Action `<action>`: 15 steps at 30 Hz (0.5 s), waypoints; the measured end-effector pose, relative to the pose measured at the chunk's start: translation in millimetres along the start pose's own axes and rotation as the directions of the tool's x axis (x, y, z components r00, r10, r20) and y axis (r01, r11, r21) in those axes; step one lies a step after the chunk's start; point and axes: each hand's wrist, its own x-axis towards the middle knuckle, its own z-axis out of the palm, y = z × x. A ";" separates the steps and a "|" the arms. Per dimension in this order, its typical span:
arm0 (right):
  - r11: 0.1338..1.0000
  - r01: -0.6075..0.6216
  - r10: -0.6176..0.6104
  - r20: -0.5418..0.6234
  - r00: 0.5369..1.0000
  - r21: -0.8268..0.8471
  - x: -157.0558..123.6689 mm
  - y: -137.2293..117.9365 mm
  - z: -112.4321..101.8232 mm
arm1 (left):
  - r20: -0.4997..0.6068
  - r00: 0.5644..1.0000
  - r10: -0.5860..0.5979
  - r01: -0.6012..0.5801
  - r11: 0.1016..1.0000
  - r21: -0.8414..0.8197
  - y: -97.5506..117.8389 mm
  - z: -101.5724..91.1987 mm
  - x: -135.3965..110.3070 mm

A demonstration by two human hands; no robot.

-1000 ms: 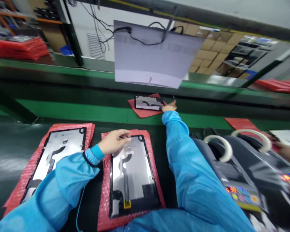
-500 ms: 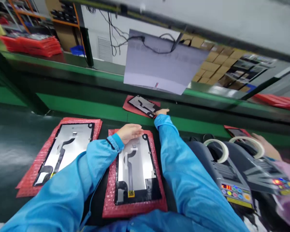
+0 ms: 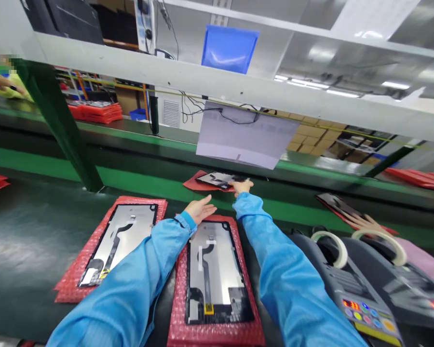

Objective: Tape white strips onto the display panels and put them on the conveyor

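Observation:
My right hand reaches to the back, its fingers closed on the right end of a tablet screen panel. That panel lies over a red bubble-wrap sheet on the green strip. With fingers stretched out and nothing in them, my left hand hovers by the top edge of a nearer tablet screen panel. This one shows its silver back, dark flex cable and yellow tab, and lies on red bubble wrap. To the left, another such panel rests on stacked red bubble wrap.
Two grey tape dispensers with tape rolls stand at right. Beyond them a co-worker's hand is at another panel. A green post rises at left. A white beam and a monitor-like panel are ahead.
The view has tilted up, so the bench sits lower. My left hand's fingers have spread a little; my right hand stays at the far panel. The co-worker's hand has moved onto the panel at right.

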 end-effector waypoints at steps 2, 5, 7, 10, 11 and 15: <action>0.996 -0.072 0.077 -0.095 0.993 0.049 -27.5 0.9 -12.7 | -0.007 1.000 -0.026 0.025 0.999 -0.035 -3.7 10.9 5.4; 0.983 -0.039 0.047 -0.037 0.998 0.179 -80.6 -1.0 -52.3 | -0.036 0.996 0.084 -0.088 0.988 -0.128 -13.4 22.8 1.6; 0.989 0.060 -0.061 0.004 0.998 0.136 -112.2 -5.0 -89.5 | -0.073 0.984 0.165 -0.174 0.974 -0.147 -21.3 23.2 -11.0; 0.975 0.190 -0.201 -0.097 0.975 -0.111 -141.1 -13.5 -139.1 | -0.080 0.978 0.195 -0.203 0.971 -0.123 -34.3 12.3 -43.8; 0.968 0.185 -0.202 -0.090 0.975 -0.172 -146.8 -16.2 -149.1 | -0.064 0.977 0.203 -0.209 0.971 -0.113 -38.9 6.8 -56.9; 0.993 -0.083 0.100 0.205 0.974 -0.089 -171.7 -18.6 -155.8 | 0.099 0.973 0.208 -0.209 0.978 0.000 -55.6 -18.1 -105.9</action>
